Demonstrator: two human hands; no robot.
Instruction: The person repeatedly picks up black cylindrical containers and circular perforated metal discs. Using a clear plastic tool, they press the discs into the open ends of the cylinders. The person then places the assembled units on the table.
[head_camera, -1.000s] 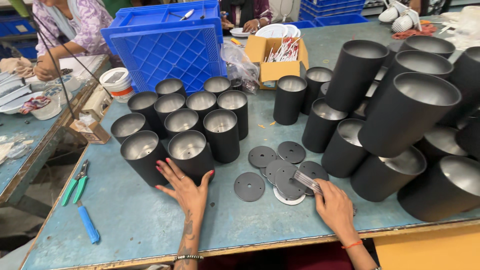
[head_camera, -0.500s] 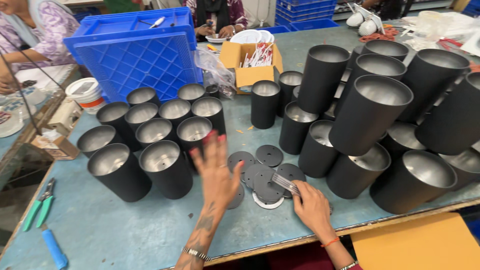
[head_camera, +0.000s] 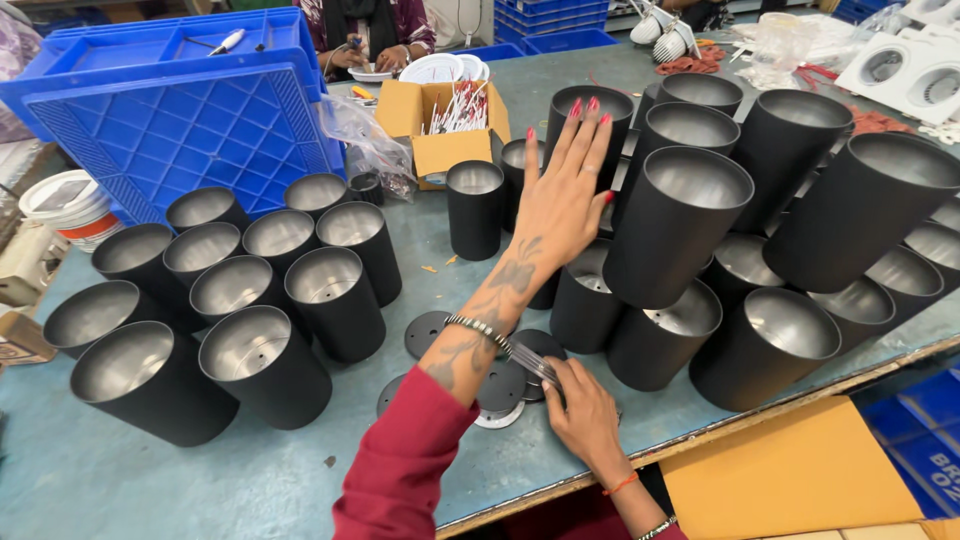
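Note:
My left hand (head_camera: 562, 190) is stretched out flat, fingers apart, over the stacked black metal cylinders (head_camera: 680, 225) right of centre, its fingertips near the rim of an upright cylinder (head_camera: 588, 112). It holds nothing. My right hand (head_camera: 583, 408) rests near the table's front edge, pinching a small shiny metal piece (head_camera: 530, 362) above several flat black round discs (head_camera: 500, 385). A cluster of upright black cylinders with silvery insides (head_camera: 265, 290) stands at the left.
A blue plastic crate (head_camera: 170, 110) lies on its side at the back left. A small cardboard box (head_camera: 440, 125) with white sticks sits behind the cylinders. Another person's hands (head_camera: 375, 58) work at the far edge. A white tub (head_camera: 65, 205) stands far left.
My left hand has lifted off the table near the left cylinders and swung forward and right, over the stacked cylinders. My right hand stays by the discs with the metal piece.

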